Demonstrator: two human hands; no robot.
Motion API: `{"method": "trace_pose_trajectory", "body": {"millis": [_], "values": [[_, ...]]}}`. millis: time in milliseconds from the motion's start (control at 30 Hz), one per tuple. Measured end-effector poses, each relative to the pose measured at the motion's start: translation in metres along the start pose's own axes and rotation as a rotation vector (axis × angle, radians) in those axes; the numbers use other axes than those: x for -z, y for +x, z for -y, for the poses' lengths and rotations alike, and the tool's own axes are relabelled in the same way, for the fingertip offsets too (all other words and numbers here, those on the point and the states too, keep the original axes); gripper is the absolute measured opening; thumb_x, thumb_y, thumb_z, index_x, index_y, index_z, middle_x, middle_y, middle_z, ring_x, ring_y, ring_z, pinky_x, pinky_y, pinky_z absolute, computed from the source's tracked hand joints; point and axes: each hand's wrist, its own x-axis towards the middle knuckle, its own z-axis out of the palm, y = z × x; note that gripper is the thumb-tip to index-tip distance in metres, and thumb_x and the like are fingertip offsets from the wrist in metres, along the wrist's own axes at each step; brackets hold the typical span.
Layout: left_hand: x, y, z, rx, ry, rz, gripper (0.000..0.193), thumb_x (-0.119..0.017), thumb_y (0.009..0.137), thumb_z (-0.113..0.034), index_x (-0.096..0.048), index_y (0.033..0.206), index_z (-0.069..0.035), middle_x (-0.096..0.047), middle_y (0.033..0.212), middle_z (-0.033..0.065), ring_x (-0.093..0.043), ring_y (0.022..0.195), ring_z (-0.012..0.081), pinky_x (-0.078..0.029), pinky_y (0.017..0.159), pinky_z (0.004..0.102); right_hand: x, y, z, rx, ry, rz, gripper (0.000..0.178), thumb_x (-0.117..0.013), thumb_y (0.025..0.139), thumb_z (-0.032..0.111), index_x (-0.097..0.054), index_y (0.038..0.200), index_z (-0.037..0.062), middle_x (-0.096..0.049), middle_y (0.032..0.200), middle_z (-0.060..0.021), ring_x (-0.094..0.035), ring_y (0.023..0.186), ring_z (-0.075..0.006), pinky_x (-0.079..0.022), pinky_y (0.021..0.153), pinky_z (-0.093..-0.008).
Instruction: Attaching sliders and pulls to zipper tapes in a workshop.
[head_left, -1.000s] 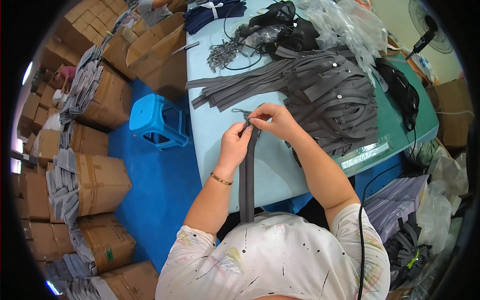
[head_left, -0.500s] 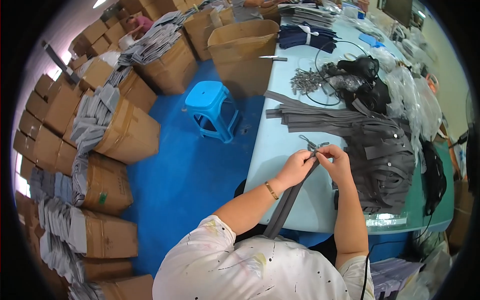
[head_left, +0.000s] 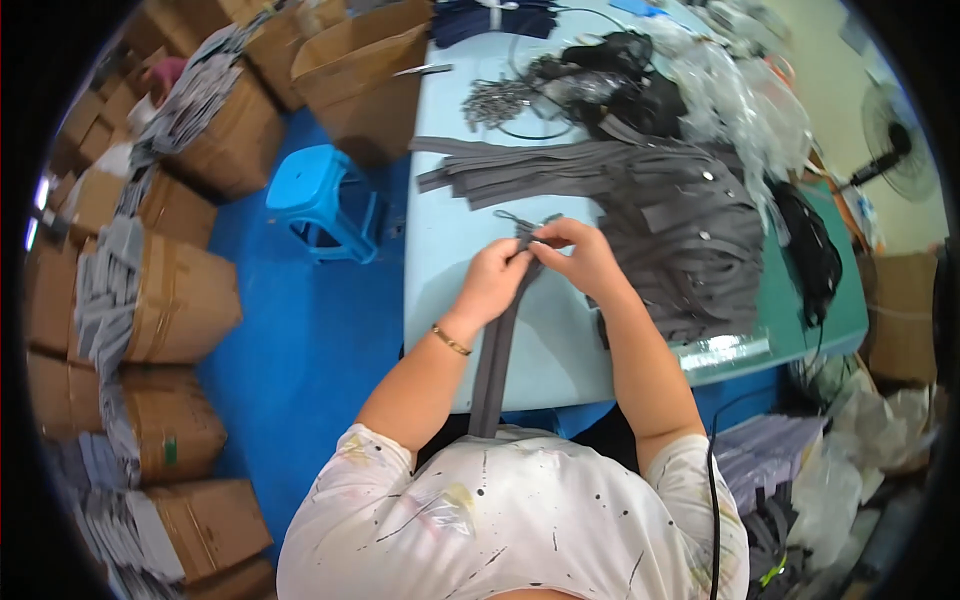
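A long dark grey zipper strip (head_left: 497, 350) runs from the table's front edge, near my body, up to my fingers. My left hand (head_left: 490, 278) is closed around its far end. My right hand (head_left: 580, 256) pinches at the same end with thumb and forefinger, so the fingertips of both hands nearly meet. Just beyond them lie a few small dark pieces with a thin loop (head_left: 508, 216); their kind is too small to make out. A thick heap of similar grey strips (head_left: 680, 260) spreads to the right of my hands, its loose ends reaching left.
Small metal pieces (head_left: 492, 102) lie piled farther back on the pale table (head_left: 440, 300), near black bags (head_left: 640, 95) and clear plastic (head_left: 720, 90). A blue stool (head_left: 318, 190) stands left of the table. Cardboard boxes (head_left: 190, 285) with grey bundles line the left side.
The whole view has shifted, so the table and hands appear farther left and higher. Both hands stay at the strip's far end, with only slight finger movement.
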Motion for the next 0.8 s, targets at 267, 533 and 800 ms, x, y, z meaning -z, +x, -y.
{"method": "trace_pose_trajectory", "body": {"millis": [267,533,800], "values": [[-0.002,0.001,0.001,0.124,-0.378,0.053,0.023,-0.054,0.087,-0.003,-0.047,0.108,0.001,-0.062,0.086,0.0061,-0.058,0.076,0.0089,-0.047,0.066,0.0222,0.012,-0.004,-0.003,-0.171,0.163,0.068,0.022,-0.067,0.077,0.008,-0.066,0.098,0.0015,-0.065,0.082,-0.0047,-0.060,0.076,-0.0093,-0.048,0.066,-0.0222],[-0.009,0.001,-0.008,-0.018,-0.282,0.034,0.018,-0.056,0.088,-0.006,-0.053,0.104,0.002,-0.060,0.083,0.0014,-0.054,0.072,0.0053,-0.043,0.062,0.0184,0.012,-0.003,-0.014,-0.008,0.194,0.012,0.013,-0.068,0.078,0.010,-0.066,0.088,0.0021,-0.062,0.078,-0.0029,-0.057,0.071,-0.0091,-0.045,0.064,-0.0224],[-0.006,-0.002,-0.014,0.064,-0.178,0.295,0.011,-0.058,0.088,-0.010,-0.059,0.088,0.000,-0.056,0.075,-0.0039,-0.048,0.067,0.0011,-0.038,0.059,0.0162,0.037,-0.004,0.008,-0.087,0.460,-0.347,0.010,-0.065,0.082,0.016,-0.065,0.083,0.0053,-0.056,0.069,0.0039,-0.049,0.063,-0.0025,-0.037,0.057,-0.0172]]}}
